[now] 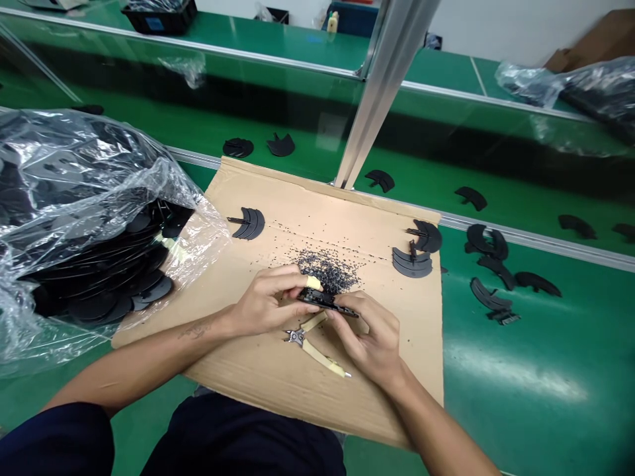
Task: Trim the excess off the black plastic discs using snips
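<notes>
A dark, flat part (327, 302) is held between my two hands above the cardboard sheet (381, 410). My left hand (265, 301) pinches its left end, with yellow tape on one fingertip. The fingers of my right hand (372, 334) close on its right end. Just beyond the part lies a pile of small black bits (330, 268), scattered over the cardboard. Below my hands rest cutters (320, 357) with yellow-wrapped handles, partly hidden by my right hand.
A clear plastic bag (99, 172) with several black discs (104, 284) fills the left side. One curved black piece (252, 223) lies on the cardboard's left, others (413, 262) at its right edge and on the green table (536, 370). A metal post (381, 86) rises behind the cardboard.
</notes>
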The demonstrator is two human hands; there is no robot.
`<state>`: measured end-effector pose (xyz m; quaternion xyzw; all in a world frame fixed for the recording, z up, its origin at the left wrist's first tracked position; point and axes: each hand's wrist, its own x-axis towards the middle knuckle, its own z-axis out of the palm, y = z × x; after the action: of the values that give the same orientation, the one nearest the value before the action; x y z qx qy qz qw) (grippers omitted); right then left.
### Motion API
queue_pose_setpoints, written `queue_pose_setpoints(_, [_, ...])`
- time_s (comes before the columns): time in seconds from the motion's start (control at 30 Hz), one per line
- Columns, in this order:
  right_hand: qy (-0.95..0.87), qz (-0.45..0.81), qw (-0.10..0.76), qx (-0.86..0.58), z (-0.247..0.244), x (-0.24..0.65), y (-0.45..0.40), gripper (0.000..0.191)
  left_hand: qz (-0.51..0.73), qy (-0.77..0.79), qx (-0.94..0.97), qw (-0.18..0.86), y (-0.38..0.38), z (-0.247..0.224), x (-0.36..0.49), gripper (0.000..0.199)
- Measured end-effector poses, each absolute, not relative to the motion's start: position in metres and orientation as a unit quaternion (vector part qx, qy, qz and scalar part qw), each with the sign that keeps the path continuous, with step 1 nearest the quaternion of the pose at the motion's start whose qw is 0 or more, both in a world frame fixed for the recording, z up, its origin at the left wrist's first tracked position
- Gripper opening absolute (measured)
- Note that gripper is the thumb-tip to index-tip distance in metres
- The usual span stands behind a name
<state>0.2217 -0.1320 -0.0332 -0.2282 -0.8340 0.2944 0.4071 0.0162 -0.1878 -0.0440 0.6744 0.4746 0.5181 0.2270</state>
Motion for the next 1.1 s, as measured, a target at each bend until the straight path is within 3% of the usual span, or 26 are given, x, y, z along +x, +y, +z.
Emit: queue_pose_setpoints(1.1, [-0.830, 0.295, 0.406, -0.242, -0.0320, 0.2221, -0.1332, 0.018, 0.552, 0.453, 0.667, 0.213, -0.1874, -0.0444, 0.0181, 0.019])
